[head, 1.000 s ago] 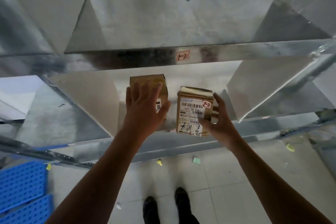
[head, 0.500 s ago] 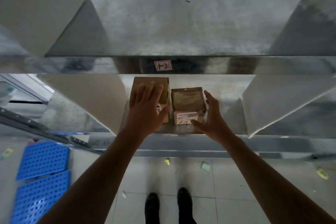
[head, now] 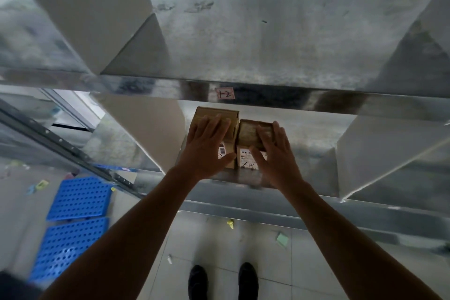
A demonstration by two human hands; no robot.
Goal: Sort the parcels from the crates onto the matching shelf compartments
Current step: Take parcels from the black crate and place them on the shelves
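A: What quantities are recorded?

B: Two cardboard parcels [head: 214,117] [head: 250,130] are counted in the shelf compartment [head: 314,139], two hands [head: 207,151] [head: 277,156], two blue perforated panels [head: 80,198] [head: 65,248], two black shoes [head: 197,280] [head: 248,277], and one handwritten tag [head: 225,93].

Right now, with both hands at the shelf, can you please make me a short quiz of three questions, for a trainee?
1. True or false: the left hand lies flat on the left parcel.
2. What is written on the pink tag on the shelf edge above the parcels?
3. The right parcel stands: A) apart from the left one, B) right beside it, C) on top of it.

Key
1. True.
2. It reads 1-2.
3. B. The right hand rests over it, and both parcels sit in the compartment below the tag.
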